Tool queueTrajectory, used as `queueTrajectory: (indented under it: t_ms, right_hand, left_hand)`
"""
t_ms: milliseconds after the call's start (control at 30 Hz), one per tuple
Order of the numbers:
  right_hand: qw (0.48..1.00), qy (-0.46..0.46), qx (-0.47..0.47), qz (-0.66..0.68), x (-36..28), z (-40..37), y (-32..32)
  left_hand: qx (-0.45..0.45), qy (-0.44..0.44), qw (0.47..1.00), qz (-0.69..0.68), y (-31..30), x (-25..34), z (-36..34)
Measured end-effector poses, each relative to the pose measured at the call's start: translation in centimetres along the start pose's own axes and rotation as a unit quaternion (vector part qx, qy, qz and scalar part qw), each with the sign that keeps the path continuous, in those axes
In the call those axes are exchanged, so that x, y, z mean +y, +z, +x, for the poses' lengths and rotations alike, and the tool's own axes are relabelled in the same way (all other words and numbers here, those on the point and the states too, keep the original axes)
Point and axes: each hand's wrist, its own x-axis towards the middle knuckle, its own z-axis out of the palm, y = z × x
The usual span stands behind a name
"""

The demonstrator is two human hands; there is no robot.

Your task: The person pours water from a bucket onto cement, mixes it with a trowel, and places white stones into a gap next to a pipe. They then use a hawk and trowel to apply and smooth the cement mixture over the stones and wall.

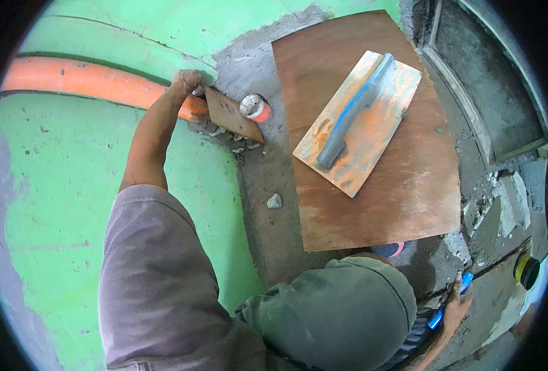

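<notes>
My left hand (187, 81) reaches to the orange pipe (95, 80) by the green wall. Its fingers are closed at the upper corner of a small wooden board (232, 115), which stands tilted against the pipe's end; the fingertips are partly hidden. Just right of the board is a short orange pipe stub (255, 108) with a grey-white top. At the lower right, my right hand (455, 307) is wrapped round a blue-handled tool (467, 281), whose working end I cannot make out.
A plywood sheet (379, 210) carries a plastering float (357, 123) with a grey-blue handle. A loose stone (274, 201) lies on the rough floor. Broken rubble (512, 204), a yellow-and-black roll (526, 271) and a framed panel (484, 80) are at the right. My bent knee (336, 309) is below the plywood.
</notes>
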Motion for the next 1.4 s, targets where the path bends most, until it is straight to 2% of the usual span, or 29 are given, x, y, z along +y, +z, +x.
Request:
queueTrajectory:
  t_ms: [100, 200, 300, 400, 500, 633, 733, 833, 933, 1000, 1033, 1067, 1100, 1133, 1233, 1267, 1333, 1367, 1400]
  right_hand:
    - [0.997, -0.051, 0.004, -0.066, 1.9, 0.4, -0.6]
    - [1.0, 0.008, -0.003, -0.013, -0.1, -1.0, -0.2]
    - [1.0, 0.007, 0.017, -0.002, -0.3, -1.2, 0.3]
    - [1.0, -0.018, 0.022, -0.008, 0.2, -0.8, 0.4]
    - [0.999, -0.016, 0.012, -0.036, -0.6, -0.8, 0.4]
    - [0.999, 0.0, 0.005, -0.032, -0.5, -0.4, 0.8]
    - [0.999, -0.005, -0.003, -0.041, -0.4, -0.4, 0.9]
    - [0.998, -0.004, -0.008, -0.058, -0.8, -0.4, 0.9]
    - [0.998, -0.008, 0.005, -0.057, -1.7, -0.8, 1.4]
    - [0.998, -0.014, 0.009, -0.056, -2.6, -1.5, 1.5]
    - [0.997, -0.009, 0.016, -0.08, -0.9, -1.0, 1.0]
    - [0.994, -0.006, 0.026, -0.103, 2.1, -0.1, -0.1]
    - [0.991, -0.003, 0.038, -0.127, 1.5, -0.2, -0.2]
    - [0.997, 0.018, 0.007, -0.079, 0.5, -0.8, -0.5]
    - [0.998, 0.019, -0.014, -0.053, -0.4, -1.2, -0.9]
    - [0.998, -0.017, 0.007, -0.061, 0.5, -0.8, -0.9]
    - [0.992, -0.091, 0.053, -0.069, 2.8, 0.1, -0.8]
    - [0.993, -0.075, 0.046, -0.078, 3.1, 0.5, -1.0]
    - [0.994, -0.058, 0.042, -0.087, 2.7, 0.5, -1.0]
  left_hand:
    - [0.034, 0.001, 0.999, -0.04, 0.9, -0.1, 0.6]
    - [0.027, -0.009, 0.999, -0.046, 1.5, 0.3, 0.6]
    - [-0.009, -0.025, 0.998, -0.056, 1.7, 1.0, 0.7]
    - [0.014, -0.035, 0.998, -0.047, 2.5, 1.6, 1.4]
    - [-0.007, -0.004, 0.998, -0.062, 1.7, 1.3, 1.0]
    - [0.048, 0.023, 0.996, -0.068, 4.0, 0.0, 1.8]
    - [0.053, 0.001, 0.997, -0.054, 4.5, 0.2, 1.7]
    - [-0.005, -0.007, 1.0, -0.016, 2.4, 1.5, 1.0]
    - [-0.02, -0.066, 0.997, -0.043, 2.5, 1.8, 1.4]
    - [-0.022, -0.068, 0.997, -0.034, 3.1, 2.4, 1.9]
    - [-0.023, -0.071, 0.997, -0.03, 3.2, 2.6, 2.1]
    - [-0.016, -0.068, 0.996, -0.05, 3.1, 2.5, 2.1]
    - [-0.01, -0.065, 0.995, -0.072, 2.7, 2.3, 1.6]
    - [-0.004, -0.061, 0.994, -0.093, 2.4, 2.4, 1.2]
    - [0.049, -0.085, 0.985, -0.143, 0.0, 1.3, -1.7]
    - [0.102, -0.082, 0.972, -0.196, 0.5, 0.6, -2.9]
    - [0.128, -0.051, 0.947, -0.289, 3.3, 0.1, -3.8]
    - [0.141, -0.032, 0.931, -0.335, 4.5, -0.1, -4.1]
    - [0.133, -0.043, 0.921, -0.363, 2.8, 1.1, -6.5]
